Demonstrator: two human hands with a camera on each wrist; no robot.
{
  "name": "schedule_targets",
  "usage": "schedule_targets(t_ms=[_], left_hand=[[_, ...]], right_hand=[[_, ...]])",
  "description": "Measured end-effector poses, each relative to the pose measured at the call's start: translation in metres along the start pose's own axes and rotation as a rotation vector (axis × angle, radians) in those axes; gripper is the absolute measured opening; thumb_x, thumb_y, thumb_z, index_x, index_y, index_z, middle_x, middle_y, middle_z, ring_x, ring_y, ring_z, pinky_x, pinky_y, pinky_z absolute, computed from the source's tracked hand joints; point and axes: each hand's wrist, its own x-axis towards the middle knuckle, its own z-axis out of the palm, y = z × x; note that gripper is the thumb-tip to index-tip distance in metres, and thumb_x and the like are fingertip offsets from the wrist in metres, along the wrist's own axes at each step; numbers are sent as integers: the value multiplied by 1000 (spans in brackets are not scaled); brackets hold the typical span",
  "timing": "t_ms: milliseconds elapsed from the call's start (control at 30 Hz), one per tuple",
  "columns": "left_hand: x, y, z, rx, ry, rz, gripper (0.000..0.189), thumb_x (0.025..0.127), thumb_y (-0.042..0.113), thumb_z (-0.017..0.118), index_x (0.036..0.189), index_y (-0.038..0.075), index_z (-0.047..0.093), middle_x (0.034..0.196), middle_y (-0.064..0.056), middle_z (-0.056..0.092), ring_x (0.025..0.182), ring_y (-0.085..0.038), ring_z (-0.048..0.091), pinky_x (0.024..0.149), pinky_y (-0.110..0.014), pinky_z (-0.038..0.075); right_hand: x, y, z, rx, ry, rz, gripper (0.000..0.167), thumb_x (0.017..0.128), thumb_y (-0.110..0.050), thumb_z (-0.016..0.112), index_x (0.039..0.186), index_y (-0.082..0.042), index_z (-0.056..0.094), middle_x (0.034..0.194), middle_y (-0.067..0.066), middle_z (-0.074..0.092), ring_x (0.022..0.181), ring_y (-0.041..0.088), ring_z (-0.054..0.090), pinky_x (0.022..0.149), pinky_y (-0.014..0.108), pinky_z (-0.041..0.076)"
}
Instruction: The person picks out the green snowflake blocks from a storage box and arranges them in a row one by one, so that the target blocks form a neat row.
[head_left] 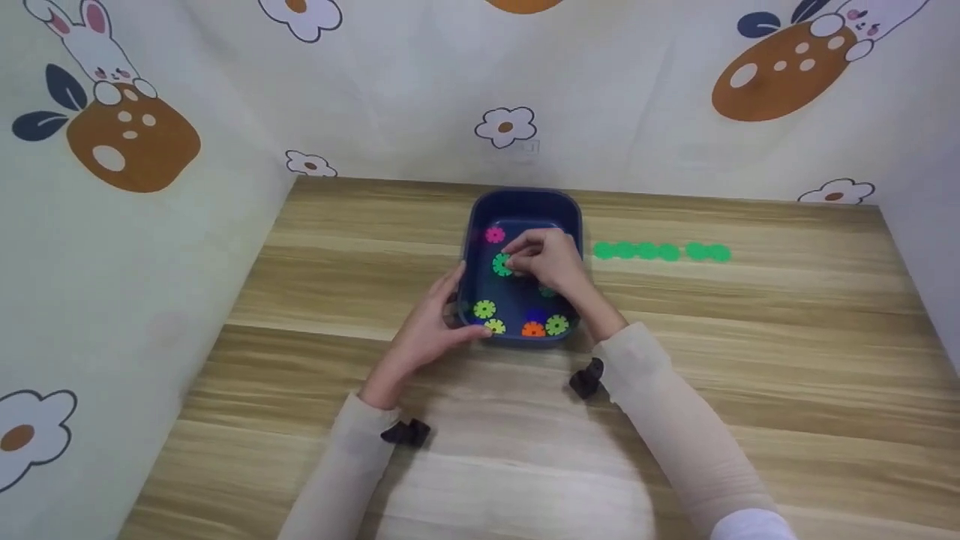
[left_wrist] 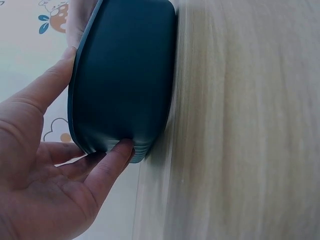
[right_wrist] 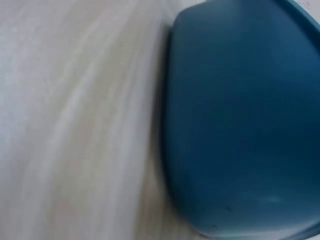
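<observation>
A dark blue rectangular tub [head_left: 525,196] stands on the table. My left hand [head_left: 427,326] grips its near left corner, thumb on the near rim. In the left wrist view the fingers [left_wrist: 112,165] lie against the tub's outer wall. My right hand [head_left: 551,262] reaches into the tub and pinches a green notched disc [head_left: 501,265] at its edge. Other notched discs lie in the tub: a pink disc [head_left: 495,235], yellow-green discs [head_left: 484,308] and an orange disc [head_left: 533,329]. The right wrist view shows only the tub's outer wall [right_wrist: 240,120] and table, with the hand out of sight.
To the right of the tub, several green discs [head_left: 636,251] lie in a row on the wooden table [head_left: 787,337]. A pair of green discs [head_left: 707,252] continues that row after a small gap. A patterned cloth [head_left: 420,82] hangs behind the table and along its sides.
</observation>
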Motion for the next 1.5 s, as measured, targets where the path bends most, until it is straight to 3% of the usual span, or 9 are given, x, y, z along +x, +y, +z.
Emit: schedule_targets(t_ms=[233, 400, 633, 900, 1033, 1267, 1500], left_hand=[[-2, -1, 0, -34, -6, 11, 104, 73, 41, 84, 155, 19, 23, 155, -11, 25, 129, -29, 42, 93, -37, 49], [-2, -1, 1, -34, -6, 6, 104, 73, 40, 84, 155, 19, 23, 156, -13, 24, 131, -29, 40, 99, -39, 44], [3, 0, 1, 2, -2, 2, 105, 73, 38, 85, 155, 19, 22, 156, -16, 23, 134, -31, 37, 105, -42, 37], [2, 1, 0, -15, 1, 2, 106, 73, 35, 85, 155, 20, 22, 157, -16, 21, 133, -32, 38, 98, -38, 45], [-1, 1, 1, -34, -4, -22, 105, 73, 35, 85, 155, 21, 22, 157, -15, 20, 132, -31, 40, 95, -36, 48], [-4, 0, 2, -57, -2, -14, 105, 73, 35, 86, 155, 18, 22, 156, -13, 23, 131, -30, 41, 92, -34, 50], [-2, 0, 1, -33, 2, -10, 104, 73, 36, 85, 155, 19, 23, 156, -15, 22, 132, -31, 39, 97, -38, 46]], right_hand=[[-5, -6, -16, 72, 32, -53, 9, 85, -3, 73, 93, 0, 75, 86, 11, 72, 74, 19, 69, 68, 30, 57], [-8, -7, -37, 99, 69, -50, 12, 86, -2, 72, 97, 2, 75, 93, 12, 72, 74, 15, 67, 71, 31, 57], [-14, 1, -80, 168, 132, -29, 20, 88, 2, 68, 106, 11, 70, 104, 21, 69, 76, 8, 67, 72, 26, 56], [-30, 21, -135, 287, 228, -6, 24, 88, -1, 69, 108, 12, 68, 96, 9, 71, 79, 13, 69, 71, 25, 56], [-41, 37, -163, 380, 293, 39, 22, 86, 0, 71, 106, 9, 69, 91, 6, 70, 79, 14, 68, 72, 25, 56], [-63, 67, -205, 418, 394, 185, 24, 85, 4, 70, 108, -1, 70, 86, 2, 65, 77, 9, 66, 75, 23, 55], [-76, 98, -238, 408, 471, 335, 17, 83, 3, 73, 90, -13, 72, 80, -7, 68, 75, 4, 65, 74, 19, 54]])
